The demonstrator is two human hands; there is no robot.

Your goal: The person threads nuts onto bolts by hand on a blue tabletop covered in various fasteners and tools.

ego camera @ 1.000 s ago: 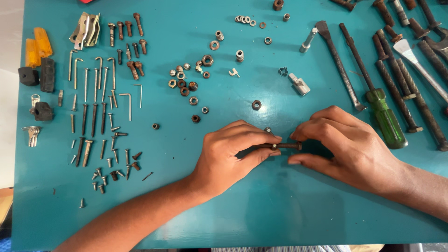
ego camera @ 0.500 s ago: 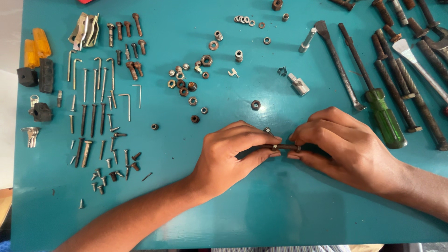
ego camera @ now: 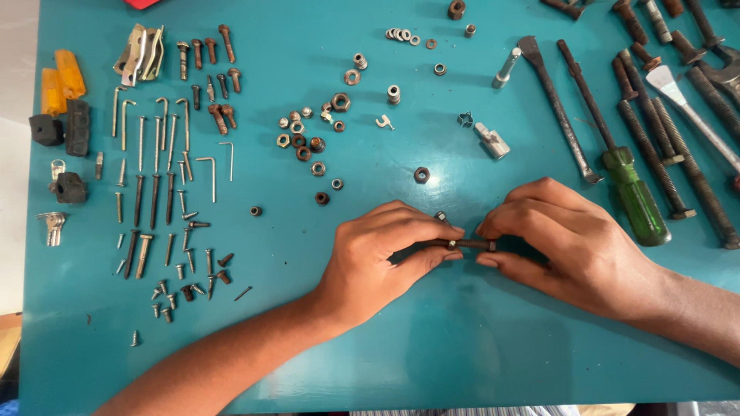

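Both of my hands meet low on a teal table. My left hand pinches one end of a dark rusty bolt lying level between the hands. My right hand grips the other end, thumb and forefinger closed around a small nut on it. The bolt's middle shows in the gap between the fingertips; its ends are hidden by fingers. A small silver nut lies just above my left forefinger.
Loose nuts and washers lie up the middle, with one dark nut near my hands. Rows of nails and screws fill the left. A green-handled screwdriver and long rusty bolts lie to the right.
My hands stay in the same place on the bolt; only the fingertips have shifted a little around it.
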